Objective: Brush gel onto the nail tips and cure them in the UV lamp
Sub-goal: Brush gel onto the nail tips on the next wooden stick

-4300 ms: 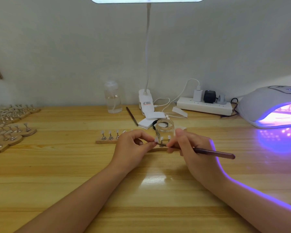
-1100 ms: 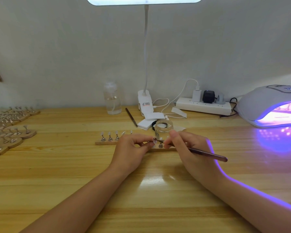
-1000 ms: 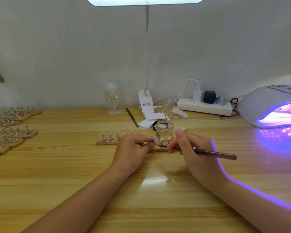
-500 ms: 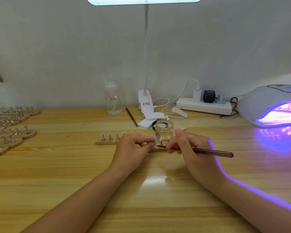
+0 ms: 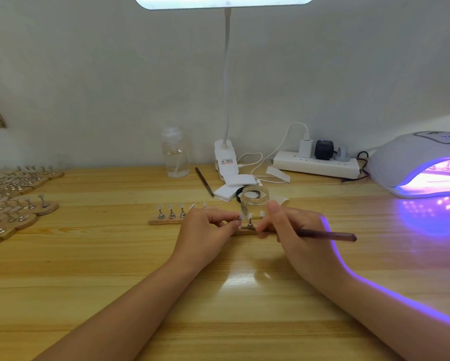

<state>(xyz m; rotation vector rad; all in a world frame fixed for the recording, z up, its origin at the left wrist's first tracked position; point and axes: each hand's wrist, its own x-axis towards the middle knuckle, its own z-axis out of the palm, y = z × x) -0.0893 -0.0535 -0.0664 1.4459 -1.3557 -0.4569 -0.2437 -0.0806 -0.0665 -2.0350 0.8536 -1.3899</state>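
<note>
Here right hand (image 5: 296, 230) grips brush (image 5: 328, 235).

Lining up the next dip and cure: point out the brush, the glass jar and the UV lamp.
brush (image 5: 328, 234), head view, on the dark handle right of the right hand.
glass jar (image 5: 255, 201), head view, on its clear front wall.
UV lamp (image 5: 400, 157), head view, on its grey dome.

Bright desk lamp (image 5: 225, 1) overhead; violet UV lamp (image 5: 421, 165) glow right; tabletop glare; soft focus.

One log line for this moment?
left hand: pinches nail-tip stand | right hand: holds brush | UV lamp: lit
</note>
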